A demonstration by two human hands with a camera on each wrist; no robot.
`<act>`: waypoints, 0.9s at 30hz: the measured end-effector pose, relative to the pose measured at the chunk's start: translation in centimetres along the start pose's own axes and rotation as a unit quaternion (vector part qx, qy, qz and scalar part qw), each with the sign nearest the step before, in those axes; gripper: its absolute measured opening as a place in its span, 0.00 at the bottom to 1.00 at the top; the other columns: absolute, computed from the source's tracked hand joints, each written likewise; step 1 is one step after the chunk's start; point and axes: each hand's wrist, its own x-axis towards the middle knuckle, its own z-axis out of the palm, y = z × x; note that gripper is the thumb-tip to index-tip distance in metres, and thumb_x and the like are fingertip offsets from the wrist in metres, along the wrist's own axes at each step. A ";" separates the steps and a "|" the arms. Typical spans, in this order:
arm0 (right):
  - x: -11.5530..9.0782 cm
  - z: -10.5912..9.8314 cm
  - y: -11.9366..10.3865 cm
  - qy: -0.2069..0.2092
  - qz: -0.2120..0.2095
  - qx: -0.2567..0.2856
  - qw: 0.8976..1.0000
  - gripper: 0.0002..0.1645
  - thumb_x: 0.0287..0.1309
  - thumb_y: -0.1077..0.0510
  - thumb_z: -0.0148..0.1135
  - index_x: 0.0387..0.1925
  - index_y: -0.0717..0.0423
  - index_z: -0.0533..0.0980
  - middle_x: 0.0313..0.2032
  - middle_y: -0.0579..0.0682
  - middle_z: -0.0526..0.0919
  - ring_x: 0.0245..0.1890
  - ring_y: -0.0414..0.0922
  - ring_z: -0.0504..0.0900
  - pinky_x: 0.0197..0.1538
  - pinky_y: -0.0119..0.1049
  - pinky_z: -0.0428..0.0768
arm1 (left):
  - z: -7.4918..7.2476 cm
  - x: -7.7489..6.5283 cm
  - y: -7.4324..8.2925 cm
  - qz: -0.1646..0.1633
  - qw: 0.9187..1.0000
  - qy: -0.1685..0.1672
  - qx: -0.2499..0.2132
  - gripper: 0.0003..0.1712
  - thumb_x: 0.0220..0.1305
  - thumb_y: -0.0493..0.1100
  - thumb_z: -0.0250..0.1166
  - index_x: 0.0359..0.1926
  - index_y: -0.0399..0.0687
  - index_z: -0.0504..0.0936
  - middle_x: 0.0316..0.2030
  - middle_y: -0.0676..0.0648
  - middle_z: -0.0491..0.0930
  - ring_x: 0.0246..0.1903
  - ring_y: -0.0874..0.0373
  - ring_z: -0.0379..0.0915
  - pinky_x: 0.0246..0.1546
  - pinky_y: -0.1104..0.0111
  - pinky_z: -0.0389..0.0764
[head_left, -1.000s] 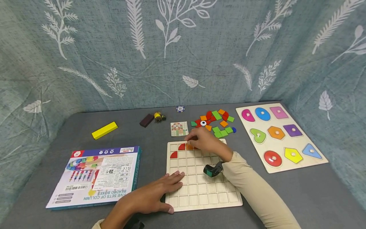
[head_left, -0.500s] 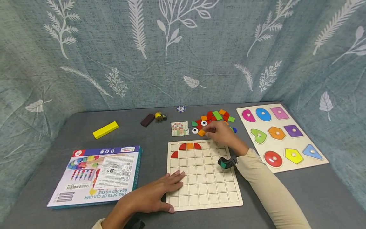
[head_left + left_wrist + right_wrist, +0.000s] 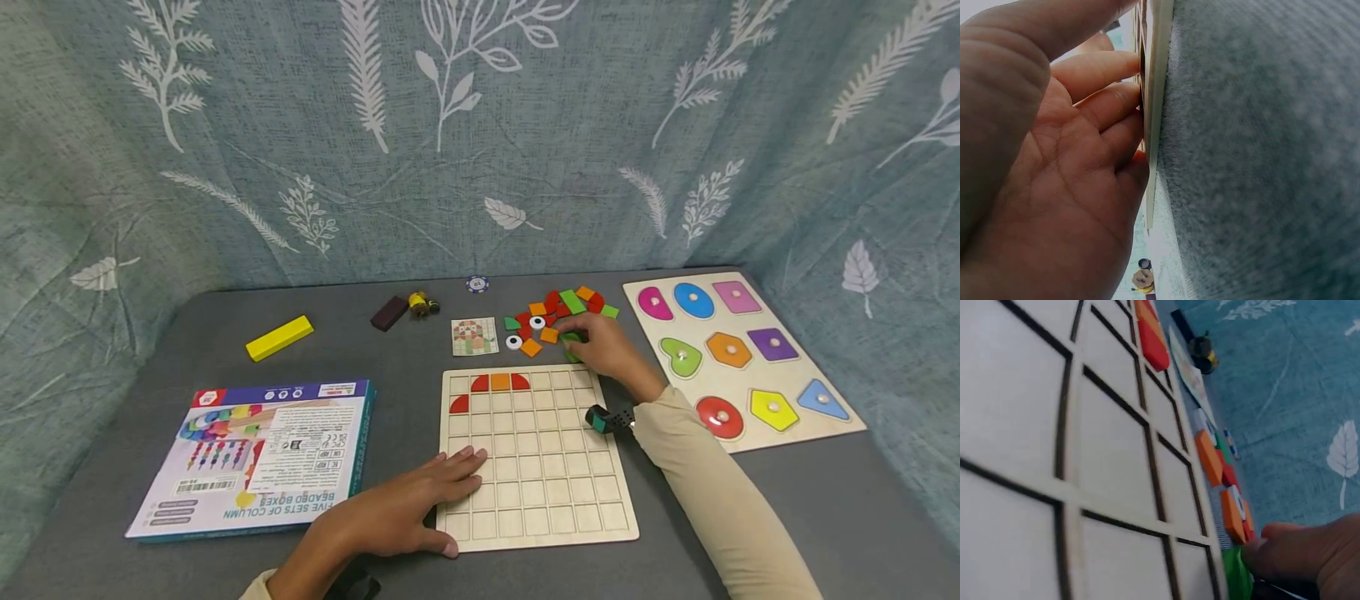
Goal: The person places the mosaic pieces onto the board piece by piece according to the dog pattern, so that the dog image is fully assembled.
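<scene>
My left hand (image 3: 405,508) rests on the left edge of a wooden grid board (image 3: 536,467). Its fingers lie on the grid and its thumb is at the lower left corner; the left wrist view shows fingertips against the board's edge. Beyond the far right corner, my right hand (image 3: 606,346) pinches a green tile (image 3: 1236,574) at the near side of the loose tile pile. Its fingers partly hide the green tiles there. In the board's top rows sit an orange square tile (image 3: 499,382) and several red quarter-round tiles (image 3: 460,404).
A picture card (image 3: 474,337) lies behind the board, left of orange tiles (image 3: 532,347) and white eye tiles (image 3: 513,342). A shape puzzle board (image 3: 705,308) is at right. At left lie a bead-set box (image 3: 247,458), a yellow block (image 3: 280,337) and a dark block (image 3: 390,313).
My right hand let go of the orange square in the top row, uncovering it and a red tile beside it, then moved right to the green tiles. The left hand stays put.
</scene>
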 end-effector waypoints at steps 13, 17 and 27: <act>0.4 0.2 -0.1 0.000 -0.008 -0.065 0.998 0.14 0.58 0.74 0.59 0.45 0.68 0.82 0.44 0.62 0.81 0.48 0.58 0.77 0.52 0.53 0.74 | 0.1 0.0 -0.1 0.009 1.000 0.002 -0.002 0.46 0.57 0.51 0.71 0.72 0.42 0.63 0.75 0.53 0.46 0.74 0.57 0.35 0.70 0.56 0.45; 0.3 0.3 -0.1 0.004 0.000 -0.067 0.998 0.14 0.58 0.73 0.59 0.44 0.67 0.82 0.39 0.60 0.79 0.40 0.54 0.76 0.45 0.49 0.76 | 0.2 0.0 0.0 0.005 1.000 0.003 -0.002 0.46 0.56 0.51 0.71 0.71 0.43 0.63 0.75 0.54 0.46 0.74 0.56 0.35 0.70 0.55 0.47; 0.0 0.0 0.0 0.040 -0.028 -0.048 0.998 0.10 0.59 0.69 0.63 0.43 0.69 0.82 0.38 0.60 0.80 0.34 0.52 0.78 0.39 0.46 0.78 | 0.3 0.0 0.0 0.004 1.000 0.004 0.007 0.45 0.56 0.50 0.72 0.71 0.43 0.63 0.75 0.54 0.46 0.74 0.57 0.35 0.70 0.55 0.47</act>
